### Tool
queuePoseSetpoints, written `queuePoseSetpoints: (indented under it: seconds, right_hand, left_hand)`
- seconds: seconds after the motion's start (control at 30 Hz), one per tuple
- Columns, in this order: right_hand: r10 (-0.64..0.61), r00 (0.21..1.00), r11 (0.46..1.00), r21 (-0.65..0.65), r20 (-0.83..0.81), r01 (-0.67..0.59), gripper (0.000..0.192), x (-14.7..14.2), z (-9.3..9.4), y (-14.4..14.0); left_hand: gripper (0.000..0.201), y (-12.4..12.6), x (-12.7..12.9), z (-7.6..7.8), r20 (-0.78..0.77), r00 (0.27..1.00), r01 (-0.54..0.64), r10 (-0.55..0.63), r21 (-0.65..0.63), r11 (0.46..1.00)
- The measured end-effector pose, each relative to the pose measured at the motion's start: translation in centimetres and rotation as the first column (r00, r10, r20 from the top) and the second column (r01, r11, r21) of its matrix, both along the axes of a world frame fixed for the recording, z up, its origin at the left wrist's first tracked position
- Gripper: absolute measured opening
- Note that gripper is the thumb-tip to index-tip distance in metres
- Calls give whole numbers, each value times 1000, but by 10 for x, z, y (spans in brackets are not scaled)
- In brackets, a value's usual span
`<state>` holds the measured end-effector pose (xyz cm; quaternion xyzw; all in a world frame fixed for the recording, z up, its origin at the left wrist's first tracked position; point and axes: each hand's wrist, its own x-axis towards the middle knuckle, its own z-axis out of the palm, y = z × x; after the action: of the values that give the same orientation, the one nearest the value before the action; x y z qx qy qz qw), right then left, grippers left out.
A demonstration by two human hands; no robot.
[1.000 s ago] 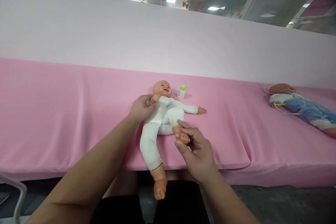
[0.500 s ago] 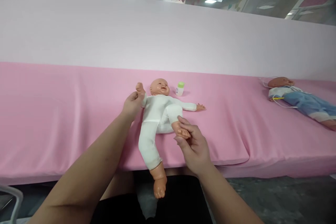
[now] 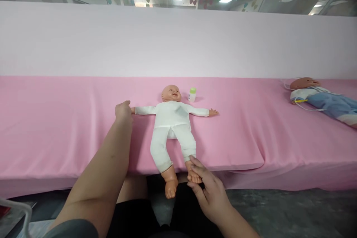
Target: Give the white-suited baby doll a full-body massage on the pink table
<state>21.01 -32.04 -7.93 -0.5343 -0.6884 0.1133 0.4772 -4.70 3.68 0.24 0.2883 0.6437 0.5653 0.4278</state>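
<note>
The baby doll [image 3: 171, 119] is lying on its back in the centre of the frame, on the pink mattress [image 3: 69, 119], with both arms spread out. Its small hand, at the centre left, is being grasped by the left hand [image 3: 123, 111]; the fingers are hidden behind the knuckles, so how tightly they are closed cannot be told. One foot of the doll, at the lower centre, is being pinched by the fingers of the right hand [image 3: 208, 189].

Both lower legs are hanging over the front edge of the mattress. If the foot is being pulled further toward the bottom of the frame, the doll could probably slide off the edge, because the cover looks smooth. The small bottle [image 3: 192, 94] is standing just beside the head, so it could be knocked over if the doll is being turned.

Wide free room is being left to the left of the doll. To the right, a second doll [image 3: 320, 98] is lying well apart, near the frame edge.
</note>
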Motion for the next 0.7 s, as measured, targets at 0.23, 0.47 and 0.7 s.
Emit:
queuePoseSetpoints:
  seconds: [0.23,0.47,0.7]
  right_hand:
    - [48,986,997,56,158,-57,56,3,14,2]
    - [139,979,990,1,150,-141,38,23,55,10]
    - [-248,968,937,-263,-34,230,35,48,81,91]
  left_hand:
    - [48,-23,5,6,-512,858,124,-36,139,982]
    - [32,-44,25,17,-617,761,317,-199,86,944]
    - [27,-50,80,48,-650,632,599,-422,65,798]
